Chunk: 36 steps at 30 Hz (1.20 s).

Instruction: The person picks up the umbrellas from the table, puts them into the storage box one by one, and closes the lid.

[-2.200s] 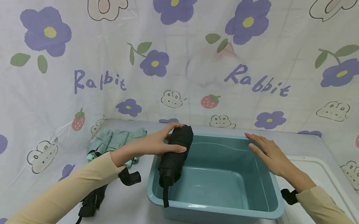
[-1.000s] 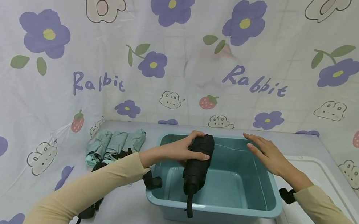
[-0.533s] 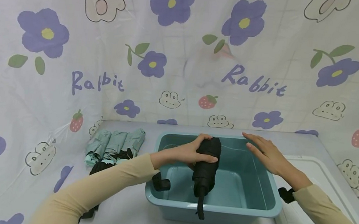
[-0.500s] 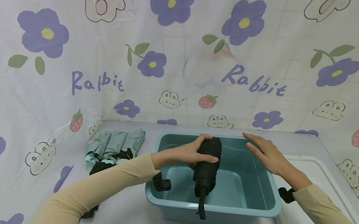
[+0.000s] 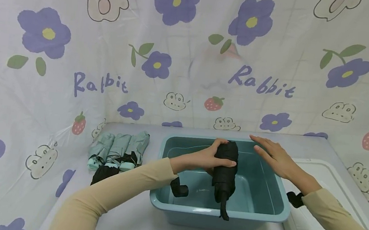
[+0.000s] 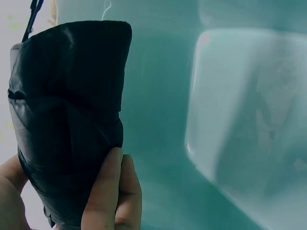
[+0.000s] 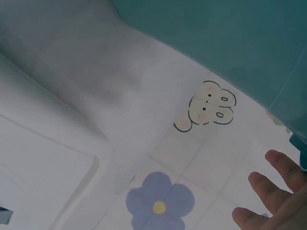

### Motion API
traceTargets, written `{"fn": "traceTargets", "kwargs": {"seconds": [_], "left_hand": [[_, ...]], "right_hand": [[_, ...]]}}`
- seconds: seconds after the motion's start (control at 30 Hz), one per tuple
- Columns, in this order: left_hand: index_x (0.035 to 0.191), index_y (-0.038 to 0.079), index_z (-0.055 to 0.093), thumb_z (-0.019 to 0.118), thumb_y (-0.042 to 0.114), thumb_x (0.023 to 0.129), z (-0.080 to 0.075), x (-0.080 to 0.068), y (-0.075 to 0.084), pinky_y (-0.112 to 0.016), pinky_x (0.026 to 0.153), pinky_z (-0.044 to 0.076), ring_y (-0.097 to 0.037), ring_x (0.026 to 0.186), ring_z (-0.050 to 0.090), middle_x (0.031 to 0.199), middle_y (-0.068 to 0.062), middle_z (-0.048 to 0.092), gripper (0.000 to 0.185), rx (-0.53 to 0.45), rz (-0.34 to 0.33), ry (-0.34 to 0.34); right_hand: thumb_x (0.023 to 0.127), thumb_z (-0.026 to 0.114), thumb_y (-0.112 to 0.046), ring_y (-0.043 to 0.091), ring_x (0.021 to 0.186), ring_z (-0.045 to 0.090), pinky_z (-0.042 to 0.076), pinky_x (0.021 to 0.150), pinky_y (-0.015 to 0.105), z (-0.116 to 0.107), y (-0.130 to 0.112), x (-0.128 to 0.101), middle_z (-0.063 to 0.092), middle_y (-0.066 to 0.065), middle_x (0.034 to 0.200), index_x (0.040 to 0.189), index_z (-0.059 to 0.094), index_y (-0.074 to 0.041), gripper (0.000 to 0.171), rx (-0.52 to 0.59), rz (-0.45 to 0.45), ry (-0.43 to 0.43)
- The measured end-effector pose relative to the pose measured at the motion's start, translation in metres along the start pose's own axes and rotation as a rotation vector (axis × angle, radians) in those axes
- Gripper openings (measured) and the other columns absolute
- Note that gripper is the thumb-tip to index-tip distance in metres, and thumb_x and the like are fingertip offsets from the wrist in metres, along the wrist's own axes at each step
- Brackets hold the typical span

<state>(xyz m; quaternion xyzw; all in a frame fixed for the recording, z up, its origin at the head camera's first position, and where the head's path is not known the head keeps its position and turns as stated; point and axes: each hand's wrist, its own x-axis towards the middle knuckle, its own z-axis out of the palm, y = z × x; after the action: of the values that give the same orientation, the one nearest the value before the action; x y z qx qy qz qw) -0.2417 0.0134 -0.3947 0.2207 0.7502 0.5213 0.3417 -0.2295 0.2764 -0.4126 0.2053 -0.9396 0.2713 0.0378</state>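
Note:
My left hand [image 5: 205, 159] grips a folded black umbrella [image 5: 224, 179] above the inside of a blue-green plastic bin [image 5: 218, 213], its wrist strap hanging toward the near rim. In the left wrist view, thumb and fingers wrap the lower part of the umbrella [image 6: 67, 105], with the bin's floor beyond. My right hand [image 5: 276, 158] lies with straight fingers along the bin's right rim near the far corner. The right wrist view catches its spread fingertips [image 7: 264, 189] beside the bin's outer wall [image 7: 230, 43].
Left of the bin lie several folded light green umbrellas [image 5: 118, 149]. Another black folded umbrella [image 5: 104, 173] is partly hidden beneath my left sleeve. A white lid [image 5: 322, 219] lies on the table to the right. Behind hangs a flower-print curtain [image 5: 190, 55].
My left hand has carried the black umbrella rightward, from the bin's left side to over its middle. The right hand has stayed at the rim.

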Motion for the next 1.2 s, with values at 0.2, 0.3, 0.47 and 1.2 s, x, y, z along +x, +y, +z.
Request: {"fn": "traceTargets", "kwargs": {"seconds": [0.2,0.3,0.47,1.2], "left_hand": [[0.141,0.03,0.014,0.062,0.029,0.087,0.009,0.013,-0.003,-0.039,0.066,0.055,-0.024,0.097,0.058,0.138,-0.015,0.027,0.072,-0.021,-0.008,0.004],[0.141,0.029,0.015,0.063,0.029,0.087,0.016,0.017,-0.004,-0.038,0.067,0.055,-0.023,0.097,0.058,0.138,-0.014,0.028,0.072,-0.028,-0.023,0.002],[0.14,0.028,0.016,0.063,0.028,0.087,0.026,0.022,-0.007,-0.037,0.07,0.055,-0.022,0.098,0.057,0.136,-0.014,0.029,0.07,-0.046,-0.043,-0.01],[0.138,0.026,0.019,0.064,0.026,0.087,0.055,0.046,-0.021,-0.041,0.074,0.053,-0.024,0.097,0.057,0.134,-0.014,0.031,0.067,-0.138,-0.147,-0.02]], "right_hand": [[0.101,0.034,-0.032,0.047,0.13,0.028,0.01,0.098,0.072,0.0,0.002,0.0,0.035,0.023,0.143,0.144,0.033,-0.013,0.047,0.01,-0.014,-0.001],[0.101,0.034,-0.032,0.047,0.13,0.028,0.01,0.098,0.071,0.0,0.001,0.0,0.035,0.023,0.143,0.144,0.033,-0.013,0.047,0.013,-0.016,-0.001],[0.101,0.034,-0.032,0.047,0.13,0.029,0.012,0.098,0.071,0.0,-0.001,0.0,0.035,0.023,0.143,0.144,0.033,-0.012,0.047,0.016,-0.018,0.0],[0.102,0.034,-0.03,0.048,0.128,0.03,0.017,0.096,0.07,-0.002,-0.001,-0.001,0.034,0.023,0.143,0.144,0.033,-0.012,0.046,0.023,-0.034,-0.005]]}}
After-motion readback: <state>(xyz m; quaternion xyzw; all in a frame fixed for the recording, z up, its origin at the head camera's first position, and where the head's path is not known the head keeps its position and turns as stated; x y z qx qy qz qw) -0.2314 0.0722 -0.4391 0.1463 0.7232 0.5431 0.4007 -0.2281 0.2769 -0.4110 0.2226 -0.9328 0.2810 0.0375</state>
